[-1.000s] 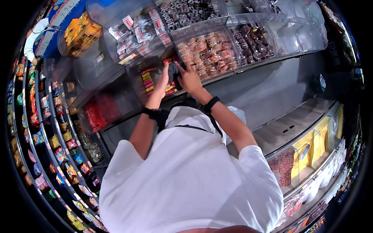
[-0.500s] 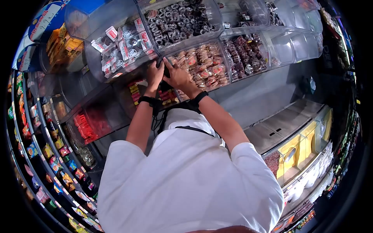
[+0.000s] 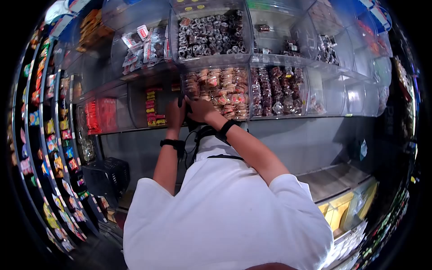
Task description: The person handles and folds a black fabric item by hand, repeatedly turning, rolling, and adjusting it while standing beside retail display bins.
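The left hand (image 3: 175,113) and right hand (image 3: 202,110) are now together at a dark item (image 3: 181,101) beside the cookies (image 3: 225,85), fingers narrow, grip impossible to tell.

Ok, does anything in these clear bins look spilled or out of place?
Nothing looks spilled. One small dark wrapped piece lies apart from the others in an upper clear plastic bin, which looks slightly stray.

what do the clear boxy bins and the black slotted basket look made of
The clear boxy bins look like hard, glossy plastic, perhaps acrylic: contents show through and walls catch highlights. The black slotted basket seems moulded plastic, fairly matte, judging by its regular openings.
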{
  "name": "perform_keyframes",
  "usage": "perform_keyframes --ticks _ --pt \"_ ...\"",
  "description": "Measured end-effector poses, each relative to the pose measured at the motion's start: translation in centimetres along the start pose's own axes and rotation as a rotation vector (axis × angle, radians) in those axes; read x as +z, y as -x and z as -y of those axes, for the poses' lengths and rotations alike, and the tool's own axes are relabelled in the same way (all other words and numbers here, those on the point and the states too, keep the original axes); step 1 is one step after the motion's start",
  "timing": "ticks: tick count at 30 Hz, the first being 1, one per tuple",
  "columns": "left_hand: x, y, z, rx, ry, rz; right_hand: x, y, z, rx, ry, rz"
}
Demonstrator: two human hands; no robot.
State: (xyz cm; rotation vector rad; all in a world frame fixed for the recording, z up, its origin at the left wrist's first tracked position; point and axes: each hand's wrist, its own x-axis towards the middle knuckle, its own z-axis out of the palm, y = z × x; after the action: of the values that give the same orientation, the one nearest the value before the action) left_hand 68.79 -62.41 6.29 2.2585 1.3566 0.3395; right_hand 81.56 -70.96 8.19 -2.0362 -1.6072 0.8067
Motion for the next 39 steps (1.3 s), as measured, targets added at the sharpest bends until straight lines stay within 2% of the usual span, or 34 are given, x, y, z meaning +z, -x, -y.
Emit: perform_keyframes --ticks 1,3,4,6,7,9,10,11,12,13,15,16,17,20,21,23,24,26,27,29,30,31,33,34,35,37,39 --pt "0.5 1.9 0.0 -0.016 -0.076 0.007 0.3 0.7 -0.5 -0.029 0.008 0.002" --pt "2.4 6.4 0.3 0.008 -0.199 -0.004 0.5 1.6 -1.8 -0.110 0.230 0.304" --pt "2.4 8.0 -0.9 0.012 -0.198 -0.018 0.3 2.0 -2.9 -0.118 0.239 0.294" --pt "2.5 10.7 -3.3 -0.241 -0.157 0.189 0.1 3.1 -5.0 -0.390 0.241 0.444" --pt "2.7 11.1 -4.0 -0.246 -0.160 0.195 -1.9 4.1 -4.7 -0.388 0.234 0.449" --pt "3.1 11.2 -5.3 -0.049 0.073 0.179 -6.4 5.8 -4.4 -0.196 0.234 0.505" --pt "3.3 10.4 -6.3 0.036 0.167 0.219 -7.9 6.9 -4.9 -0.191 0.227 0.515" --pt "3.8 9.8 -6.8 0.034 0.168 0.228 -9.4 7.9 -5.7 -0.097 0.157 0.414" --pt "4.5 8.9 -7.5 0.021 0.307 0.405 -10.9 8.7 -6.4 -0.001 0.095 0.308" --pt "5.2 7.8 -8.9 0.014 0.452 0.581 -12.3 9.5 -7.1 0.012 0.106 0.305" --pt "7.2 5.6 -11.9 0.107 0.507 0.578 -14.7 11.2 -8.5 0.046 -0.139 -0.002" --pt "8.3 4.2 -13.3 0.088 0.688 0.555 -14.9 11.5 -9.7 0.003 -0.361 -0.144" --pt "9.4 3.2 -14.5 0.060 0.867 0.529 -14.9 11.5 -10.8 0.102 -0.564 -0.248" --pt "10.3 0.4 -18.9 -0.028 0.916 0.548 -15.3 9.9 -13.5 0.144 -0.870 -0.395" --pt "11.4 -0.3 -19.1 0.059 0.861 0.527 -15.0 9.1 -14.5 0.125 -0.804 -0.452" --pt "16.0 -1.4 -18.5 0.294 0.624 0.300 -13.8 7.3 -16.8 0.158 -0.645 -0.521" --pt "16.5 -2.2 -18.9 0.298 0.634 0.306 -14.2 7.0 -16.1 0.201 -0.396 -0.565" --pt "17.5 -2.9 -19.3 0.481 0.556 0.016 -13.8 5.6 -16.3 0.250 -0.311 -0.537" --pt "17.5 -3.1 -19.5 0.475 0.564 0.025 -13.4 4.8 -16.9 0.242 -0.268 -0.518" --pt "16.6 -3.5 -20.2 0.172 0.742 0.300 -13.7 3.4 -17.6 0.217 -0.190 -0.583" --pt "15.2 -2.7 -22.4 -0.004 0.767 0.072 -13.7 2.4 -18.6 0.150 -0.192 -0.579" --pt "15.8 -3.0 -22.0 -0.010 0.765 0.088 -13.8 2.0 -18.8 0.091 -0.198 -0.578" --pt "16.8 -3.7 -21.3 0.182 0.730 0.090 -13.8 2.6 -19.1 0.193 -0.162 -0.544" --pt "15.7 -3.6 -21.6 0.132 0.742 0.194 -14.1 3.0 -19.3 0.213 -0.163 -0.488" --pt "14.4 -3.5 -21.8 0.133 0.750 0.196 -14.6 3.4 -19.4 0.229 -0.161 -0.433" --pt "9.3 -2.7 -22.7 -0.016 0.655 0.711 -14.9 5.6 -18.5 0.311 -0.176 -0.399" --pt "10.8 -0.8 -20.5 0.275 0.490 0.728 -14.4 8.2 -17.5 0.284 -0.179 -0.362"
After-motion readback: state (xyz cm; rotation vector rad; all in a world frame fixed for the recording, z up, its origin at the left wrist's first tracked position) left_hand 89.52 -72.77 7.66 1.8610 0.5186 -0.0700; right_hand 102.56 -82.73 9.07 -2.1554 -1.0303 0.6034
